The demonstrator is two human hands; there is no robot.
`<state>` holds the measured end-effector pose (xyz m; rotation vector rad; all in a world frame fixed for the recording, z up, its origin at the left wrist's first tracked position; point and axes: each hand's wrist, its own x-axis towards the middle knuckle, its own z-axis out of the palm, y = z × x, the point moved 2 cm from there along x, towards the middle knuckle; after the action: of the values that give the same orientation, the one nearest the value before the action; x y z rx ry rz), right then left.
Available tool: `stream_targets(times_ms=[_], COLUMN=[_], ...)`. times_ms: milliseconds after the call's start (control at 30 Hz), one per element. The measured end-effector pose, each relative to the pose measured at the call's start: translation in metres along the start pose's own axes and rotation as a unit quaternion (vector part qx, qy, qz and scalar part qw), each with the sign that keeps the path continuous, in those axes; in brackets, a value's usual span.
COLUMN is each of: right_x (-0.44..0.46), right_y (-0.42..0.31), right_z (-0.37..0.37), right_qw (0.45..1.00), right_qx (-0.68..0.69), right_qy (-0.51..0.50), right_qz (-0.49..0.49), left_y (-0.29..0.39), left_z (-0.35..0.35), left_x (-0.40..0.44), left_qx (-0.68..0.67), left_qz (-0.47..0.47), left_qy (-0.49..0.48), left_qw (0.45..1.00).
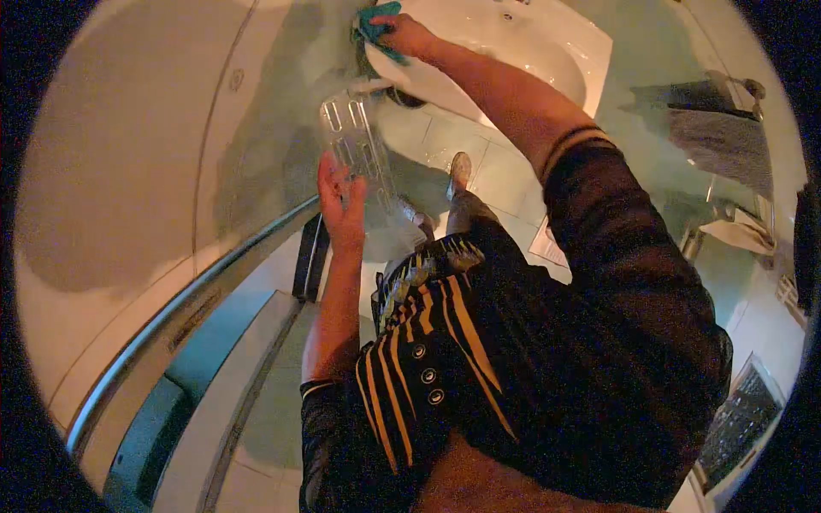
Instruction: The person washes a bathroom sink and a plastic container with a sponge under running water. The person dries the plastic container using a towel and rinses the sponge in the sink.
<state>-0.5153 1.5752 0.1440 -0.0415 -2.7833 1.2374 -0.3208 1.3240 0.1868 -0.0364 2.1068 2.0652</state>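
My left hand is closed on a clear plastic slotted holder, which stretches upward from the fingers and has long rounded openings. Its lower end is hard to make out against the floor. At the left rim of the white washbasin, my right hand grips a bunched teal cloth. Part of the cloth hangs over the basin's outer edge. My right forearm crosses in front of the basin and hides some of it.
A grey towel hangs on the right wall. On the left runs a long rail beside a pale wall panel. Light floor tiles lie below the basin, near my feet. A dark patterned mat or panel shows at lower right.
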Motion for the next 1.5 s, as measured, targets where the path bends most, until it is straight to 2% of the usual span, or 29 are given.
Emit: stream_targets(times_ms=[33,67,100,133,167,233,300,367,433,500,567,600,633,667,700,733,767,800,833,867,933,1033,1100,1167,1200,1267,1400,1467,1500], right_x=[0.006,0.002,-0.016,-0.033,-0.054,-0.086,-0.116,-0.148,-0.167,-0.188,-0.187,-0.182,-0.172,-0.162,-0.151,-0.147,-0.134,-0.126,-0.123,-0.121,-0.132,-0.152,-0.168,-0.182,-0.189,-0.201,-0.216,-0.222,-0.227], right_y=[0.002,0.004,-0.008,-0.016,-0.014,0.000,0.001,0.040,0.073,0.097,0.095,0.092,0.115,0.090,0.112,0.118,0.103,0.099,0.095,0.096,0.103,0.113,0.104,0.110,0.114,0.122,0.115,0.114,0.118], right_z=[0.009,0.016,0.020,0.019,0.014,0.001,-0.036,-0.056,-0.093,-0.141,-0.198,-0.224,-0.241,-0.262,-0.277,-0.289,-0.295,-0.296,-0.295,-0.293,-0.288,-0.257,-0.240,-0.231,-0.225,-0.219,-0.222,-0.224,-0.224], right_qw=[0.998,0.998,0.992,0.978,0.979,0.973,0.975,0.982,0.963,0.992,0.983,0.986,0.996,0.997,0.998,0.998,0.988,0.970,0.970,0.970,0.996,0.998,0.999,1.000,0.998,0.993,0.984,0.979,0.982], right_qx=[-0.036,-0.034,-0.113,-0.194,-0.169,-0.170,-0.121,-0.076,-0.016,0.089,0.115,0.125,0.060,0.028,-0.048,-0.042,-0.138,-0.229,-0.242,-0.239,-0.071,0.002,0.008,0.016,0.042,0.070,0.067,0.052,0.042], right_qy=[-0.051,-0.051,-0.059,-0.067,-0.086,-0.100,-0.154,-0.165,-0.270,-0.088,-0.064,-0.022,0.025,0.027,0.028,0.032,0.014,-0.006,0.033,0.033,0.031,-0.048,-0.031,-0.006,-0.025,-0.040,-0.049,-0.071,-0.057], right_qz=[0.015,0.015,-0.011,-0.037,-0.075,-0.123,-0.106,-0.060,0.017,0.019,0.127,0.104,0.056,0.065,0.035,0.038,0.060,0.085,-0.010,-0.011,-0.035,0.029,0.009,-0.006,0.040,0.092,0.157,0.184,0.175], left_y=[-0.003,-0.004,-0.003,0.000,0.000,-0.007,-0.008,-0.008,0.006,0.011,-0.001,-0.001,-0.001,-0.002,-0.010,-0.028,-0.037,-0.036,-0.036,-0.035,-0.071,-0.132,-0.155,-0.159,-0.156,-0.154,-0.214,-0.254,-0.237], left_z=[0.003,0.005,0.006,0.009,0.012,0.015,0.016,0.018,0.026,0.041,0.063,0.073,0.091,0.110,0.129,0.153,0.160,0.176,0.193,0.210,0.246,0.256,0.256,0.262,0.266,0.274,0.245,0.238,0.236], left_x=[-0.001,0.001,-0.001,-0.003,-0.006,-0.001,0.002,0.012,0.022,0.038,0.059,0.063,0.065,0.070,0.082,0.091,0.098,0.101,0.102,0.107,0.121,0.151,0.151,0.147,0.147,0.146,0.166,0.180,0.178], left_qx=[-0.002,-0.006,-0.007,-0.054,-0.101,-0.102,-0.101,-0.140,-0.133,-0.120,-0.193,-0.187,-0.247,-0.308,-0.302,-0.297,-0.296,-0.291,-0.244,-0.199,-0.219,-0.239,-0.236,-0.077,-0.020,-0.285,-0.281,-0.396,-0.397], left_qz=[0.017,0.038,0.039,-0.008,-0.057,-0.038,-0.020,-0.008,-0.031,-0.057,-0.147,-0.150,-0.188,-0.224,-0.224,-0.279,-0.329,-0.329,-0.339,-0.346,-0.323,-0.312,-0.331,-0.307,-0.295,-0.411,-0.465,-0.395,-0.392], left_qy=[0.009,0.015,0.016,0.037,0.055,0.054,0.053,0.057,0.056,0.059,-0.005,-0.004,-0.024,-0.045,-0.046,-0.026,-0.003,-0.003,0.037,0.077,0.087,0.097,0.103,-0.008,-0.046,-0.028,-0.083,-0.194,-0.164], left_qw=[1.000,0.999,0.999,0.998,0.992,0.993,0.993,0.988,0.989,0.989,0.970,0.971,0.950,0.924,0.925,0.913,0.897,0.898,0.908,0.914,0.917,0.914,0.908,0.949,0.954,0.866,0.835,0.806,0.813])
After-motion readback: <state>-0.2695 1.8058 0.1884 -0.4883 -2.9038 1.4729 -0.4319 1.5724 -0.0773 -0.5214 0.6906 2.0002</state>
